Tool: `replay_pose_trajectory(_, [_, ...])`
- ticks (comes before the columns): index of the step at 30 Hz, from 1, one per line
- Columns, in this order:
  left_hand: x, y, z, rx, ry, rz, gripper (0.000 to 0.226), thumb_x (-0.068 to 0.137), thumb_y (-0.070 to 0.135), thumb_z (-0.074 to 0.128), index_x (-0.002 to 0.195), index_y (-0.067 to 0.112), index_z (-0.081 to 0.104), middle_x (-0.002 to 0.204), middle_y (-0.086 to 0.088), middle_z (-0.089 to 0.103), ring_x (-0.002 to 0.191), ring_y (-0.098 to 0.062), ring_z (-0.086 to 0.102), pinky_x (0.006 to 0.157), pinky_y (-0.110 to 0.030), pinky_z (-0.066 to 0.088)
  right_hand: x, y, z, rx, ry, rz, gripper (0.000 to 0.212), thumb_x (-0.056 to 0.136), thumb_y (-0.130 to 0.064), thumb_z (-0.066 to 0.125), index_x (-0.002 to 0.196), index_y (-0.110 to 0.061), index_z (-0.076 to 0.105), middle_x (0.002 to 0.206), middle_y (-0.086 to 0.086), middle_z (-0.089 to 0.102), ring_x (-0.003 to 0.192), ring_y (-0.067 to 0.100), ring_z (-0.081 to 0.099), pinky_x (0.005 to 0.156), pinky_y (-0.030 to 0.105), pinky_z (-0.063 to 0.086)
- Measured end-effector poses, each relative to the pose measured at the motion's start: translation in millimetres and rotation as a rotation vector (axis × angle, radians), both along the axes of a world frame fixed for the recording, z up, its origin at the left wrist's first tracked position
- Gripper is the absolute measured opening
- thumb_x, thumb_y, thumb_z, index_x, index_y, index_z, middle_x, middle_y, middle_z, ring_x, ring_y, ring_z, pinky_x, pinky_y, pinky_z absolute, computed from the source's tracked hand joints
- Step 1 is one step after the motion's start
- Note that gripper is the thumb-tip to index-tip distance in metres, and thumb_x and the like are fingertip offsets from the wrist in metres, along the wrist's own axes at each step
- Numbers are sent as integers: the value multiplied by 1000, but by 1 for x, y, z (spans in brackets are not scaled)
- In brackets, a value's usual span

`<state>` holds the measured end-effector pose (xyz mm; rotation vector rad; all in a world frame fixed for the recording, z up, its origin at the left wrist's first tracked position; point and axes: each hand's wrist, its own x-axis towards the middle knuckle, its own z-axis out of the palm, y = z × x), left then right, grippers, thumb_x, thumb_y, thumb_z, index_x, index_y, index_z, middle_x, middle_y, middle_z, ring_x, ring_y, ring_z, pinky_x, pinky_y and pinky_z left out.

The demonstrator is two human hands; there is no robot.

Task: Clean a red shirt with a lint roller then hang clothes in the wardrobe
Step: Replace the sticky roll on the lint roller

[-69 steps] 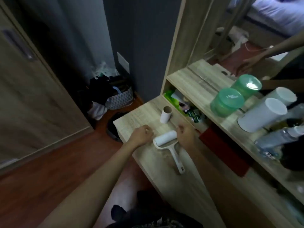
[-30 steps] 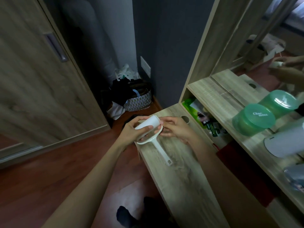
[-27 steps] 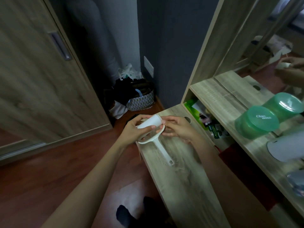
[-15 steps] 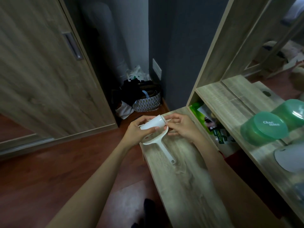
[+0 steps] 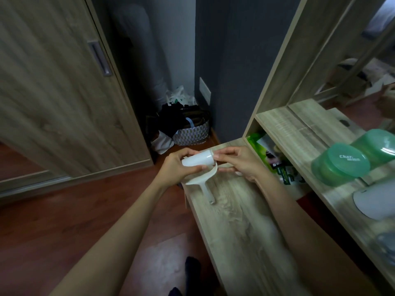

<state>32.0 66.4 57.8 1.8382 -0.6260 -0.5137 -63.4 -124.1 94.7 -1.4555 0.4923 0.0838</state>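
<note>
I hold a white lint roller (image 5: pixel 197 160) above the far end of a light wooden table (image 5: pixel 241 227). My left hand (image 5: pixel 178 166) grips the white roll from the left side. My right hand (image 5: pixel 240 161) pinches the roll's right end with its fingertips. The roller's handle (image 5: pixel 207 192) hangs down toward the tabletop. A patch of red cloth (image 5: pixel 307 201) shows under the shelf at the right. The wardrobe's wooden sliding door (image 5: pixel 53 92) stands at the left.
A shelf (image 5: pixel 299 135) on the right carries green tubs (image 5: pixel 339 167) and a white container (image 5: pixel 374 201). Green packets (image 5: pixel 275 157) lie below it. A patterned basket (image 5: pixel 190 133) with dark clothes and bags sits on the red-brown floor by the grey wall. A mirror rises above the shelf.
The lint roller lay on the table; both hands picked it up and now hold it raised. The view has tilted up toward the wardrobe door and wall.
</note>
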Motion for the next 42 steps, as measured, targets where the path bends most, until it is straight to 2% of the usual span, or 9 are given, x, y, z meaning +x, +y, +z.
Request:
replay_pose_trajectory(4, [-7, -3, 6, 7, -11, -10, 41, 66, 37, 87, 100, 22, 71, 95, 11, 71, 77, -3, 64, 65, -25, 49, 1, -2, 2, -104, 19, 17, 7, 82, -7, 70, 89, -8, 69, 89, 10, 71, 81, 16, 70, 65, 27, 58])
replay_pose_trajectory(10, [-16, -13, 5, 9, -36, -5, 46, 58, 49, 83, 95, 26, 71, 95, 11, 71, 88, -9, 66, 74, -29, 53, -1, -5, 11, -265, 50, 100, 7, 84, -1, 61, 80, -7, 60, 76, 9, 63, 66, 13, 63, 54, 24, 57])
replay_pose_trajectory(15, [-29, -23, -1, -31, 70, -15, 31, 71, 22, 85, 98, 19, 70, 89, 11, 67, 64, 4, 58, 54, -14, 43, -8, -16, 5, -286, 88, 187, 7, 85, -4, 59, 91, -2, 59, 76, 9, 61, 68, 15, 62, 47, 24, 54])
replay_pose_trajectory(19, [-41, -25, -5, -45, 146, -13, 32, 74, 16, 83, 102, 13, 70, 87, 5, 65, 54, 3, 55, 46, -13, 40, -15, -22, -5, -298, 75, 216, 2, 84, -6, 58, 85, -6, 60, 75, 8, 62, 67, 15, 61, 43, 23, 48])
replay_pose_trajectory(25, [-45, -23, -8, -11, -51, -119, 37, 77, 30, 80, 112, 31, 68, 101, 12, 67, 87, -1, 60, 75, -18, 48, -25, -25, -10, -316, 61, 191, 5, 84, -3, 58, 82, -7, 60, 68, 1, 60, 56, 3, 58, 39, 22, 43])
replay_pose_trajectory(31, [-46, -22, 1, 63, -219, -214, 47, 74, 51, 72, 119, 47, 59, 96, 12, 65, 86, -8, 61, 75, -25, 48, -28, -27, -7, -315, 55, 203, 3, 84, -3, 59, 84, -5, 61, 72, 6, 61, 58, 6, 59, 39, 22, 44])
replay_pose_trajectory(35, [-51, -21, 1, -9, -91, -161, 48, 70, 36, 82, 116, 41, 65, 106, 18, 68, 93, 1, 62, 76, -15, 47, -29, -24, -4, -328, 62, 227, 6, 84, -4, 59, 80, -7, 61, 72, 6, 61, 59, 7, 60, 39, 21, 44])
replay_pose_trajectory(38, [-56, -21, -1, -64, 37, -125, 47, 74, 14, 82, 116, 31, 68, 100, 16, 69, 77, 8, 61, 63, -9, 46, -29, -22, -5, -305, 73, 246, 7, 86, -6, 58, 80, -7, 62, 74, 9, 61, 64, 12, 60, 41, 21, 44])
replay_pose_trajectory(42, [-62, -23, -4, -96, 127, -88, 44, 75, 10, 81, 113, 27, 70, 90, 10, 68, 63, 6, 59, 54, -8, 44, -31, -22, -9, -229, 99, 225, 12, 87, -6, 55, 77, -9, 60, 72, 8, 59, 61, 11, 58, 39, 19, 42])
